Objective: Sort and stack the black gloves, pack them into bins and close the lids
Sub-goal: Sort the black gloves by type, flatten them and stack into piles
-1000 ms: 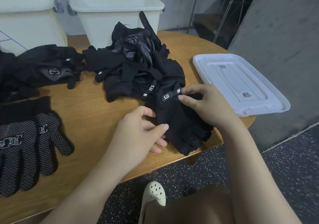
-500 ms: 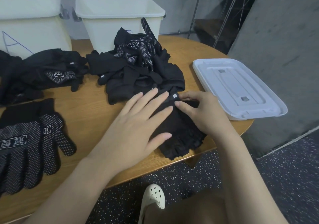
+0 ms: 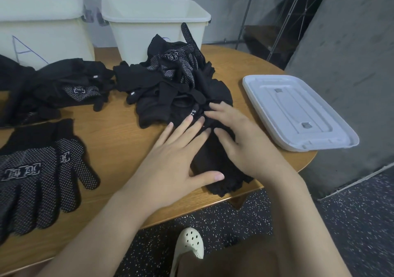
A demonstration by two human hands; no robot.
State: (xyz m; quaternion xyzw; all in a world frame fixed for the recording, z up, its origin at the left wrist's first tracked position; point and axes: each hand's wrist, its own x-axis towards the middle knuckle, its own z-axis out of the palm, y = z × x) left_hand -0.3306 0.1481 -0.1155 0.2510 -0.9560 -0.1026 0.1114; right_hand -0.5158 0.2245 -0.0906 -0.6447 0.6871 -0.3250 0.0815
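A small stack of plain black gloves (image 3: pixel 215 170) lies at the table's front edge. My left hand (image 3: pixel 177 159) presses flat on it with straight fingers. My right hand (image 3: pixel 241 142) lies on the stack's right side, fingers spread toward a white label. Behind them sits a tangled pile of black gloves (image 3: pixel 174 80), some dotted. A stack of dotted gloves (image 3: pixel 36 178) lies at the front left, and another black pile (image 3: pixel 53 89) at the far left. Two cream bins, left bin (image 3: pixel 42 27) and right bin (image 3: pixel 153 31), stand open at the back.
A white lid (image 3: pixel 298 110) lies flat on the table's right end, overhanging the edge slightly. The round wooden table (image 3: pixel 119 136) ends just in front of my hands. A concrete pillar (image 3: pixel 345 63) rises at the right. My shoe (image 3: pixel 188 244) shows below on the speckled floor.
My left hand came forward from the table and flattened on the glove stack. My right hand stopped pinching the label and spread out over the stack.
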